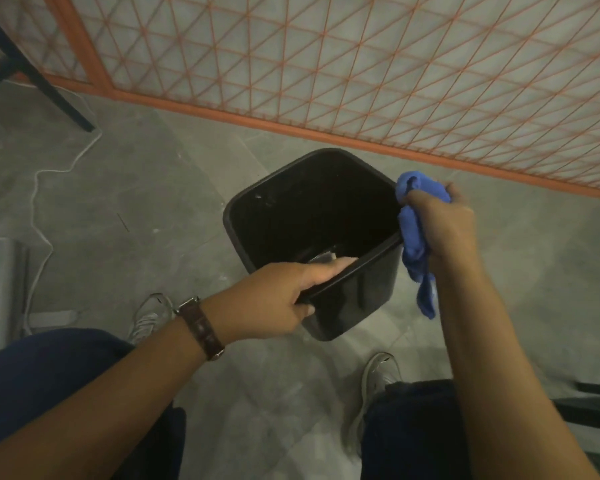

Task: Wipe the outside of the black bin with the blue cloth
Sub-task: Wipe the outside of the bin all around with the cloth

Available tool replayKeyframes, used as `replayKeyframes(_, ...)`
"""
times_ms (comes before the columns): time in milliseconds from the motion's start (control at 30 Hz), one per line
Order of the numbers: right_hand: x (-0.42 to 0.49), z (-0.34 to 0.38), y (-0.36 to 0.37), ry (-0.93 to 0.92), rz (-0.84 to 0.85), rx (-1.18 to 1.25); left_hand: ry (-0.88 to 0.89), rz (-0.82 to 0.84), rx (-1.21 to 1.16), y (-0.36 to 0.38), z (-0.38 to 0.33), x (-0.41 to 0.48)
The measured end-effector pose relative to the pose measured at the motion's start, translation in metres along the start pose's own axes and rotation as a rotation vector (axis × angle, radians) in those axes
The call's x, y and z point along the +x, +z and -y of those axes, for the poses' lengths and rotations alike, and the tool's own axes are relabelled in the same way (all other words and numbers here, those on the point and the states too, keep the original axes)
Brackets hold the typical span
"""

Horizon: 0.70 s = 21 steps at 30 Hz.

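An orange mesh fence (361,64) is seen beyond a grey floor (136,202). The black bin (354,299) is placed between the fence and the feet. Its near rim is clasped by the left grip (274,299), fingers curled inside. The right grip (444,223) is closed round the bunched blue cloth (413,237), which is held against the bin's right corner. A brown watch (201,329) is worn on the left wrist.

left hand (278,299) grips black bin (357,292); right hand (444,226) holds blue cloth (413,237).

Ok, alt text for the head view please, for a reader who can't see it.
A person's left hand grips the near rim of a black bin while the right hand holds a bunched blue cloth at its right rim. Grey floor below, orange mesh fence behind.
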State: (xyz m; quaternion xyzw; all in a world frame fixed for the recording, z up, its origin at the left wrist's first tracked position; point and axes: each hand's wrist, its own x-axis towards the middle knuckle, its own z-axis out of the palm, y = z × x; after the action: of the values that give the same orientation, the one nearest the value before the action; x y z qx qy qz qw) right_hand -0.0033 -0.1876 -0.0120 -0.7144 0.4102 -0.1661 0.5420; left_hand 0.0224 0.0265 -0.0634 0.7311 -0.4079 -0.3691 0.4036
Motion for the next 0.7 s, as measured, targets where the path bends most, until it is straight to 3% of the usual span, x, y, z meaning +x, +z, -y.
replayKeyframes(200, -0.015, -0.011, 0.030, -0.199, -0.077, 0.023, -0.006, -0.161, -0.333, 0.012, 0.003, 0.017)
replayKeyframes(367, -0.043, -0.029, 0.065, -0.583, 0.142, -0.214, -0.056, -0.406, -0.782, 0.010, -0.006, 0.029)
replayKeyframes(500, -0.042, -0.028, 0.058, -0.652, 0.350, -0.060, -0.004, -0.520, -0.866, -0.012, -0.009, 0.027)
replayKeyframes(633, -0.029, -0.039, 0.046, -0.800, 0.389, -0.335, 0.011, -0.637, -0.981, -0.051, -0.004, 0.021)
replayKeyframes(700, -0.017, -0.050, 0.039, -0.759, 0.352, -0.474, -0.026, -0.670, -1.030, -0.069, -0.001, 0.016)
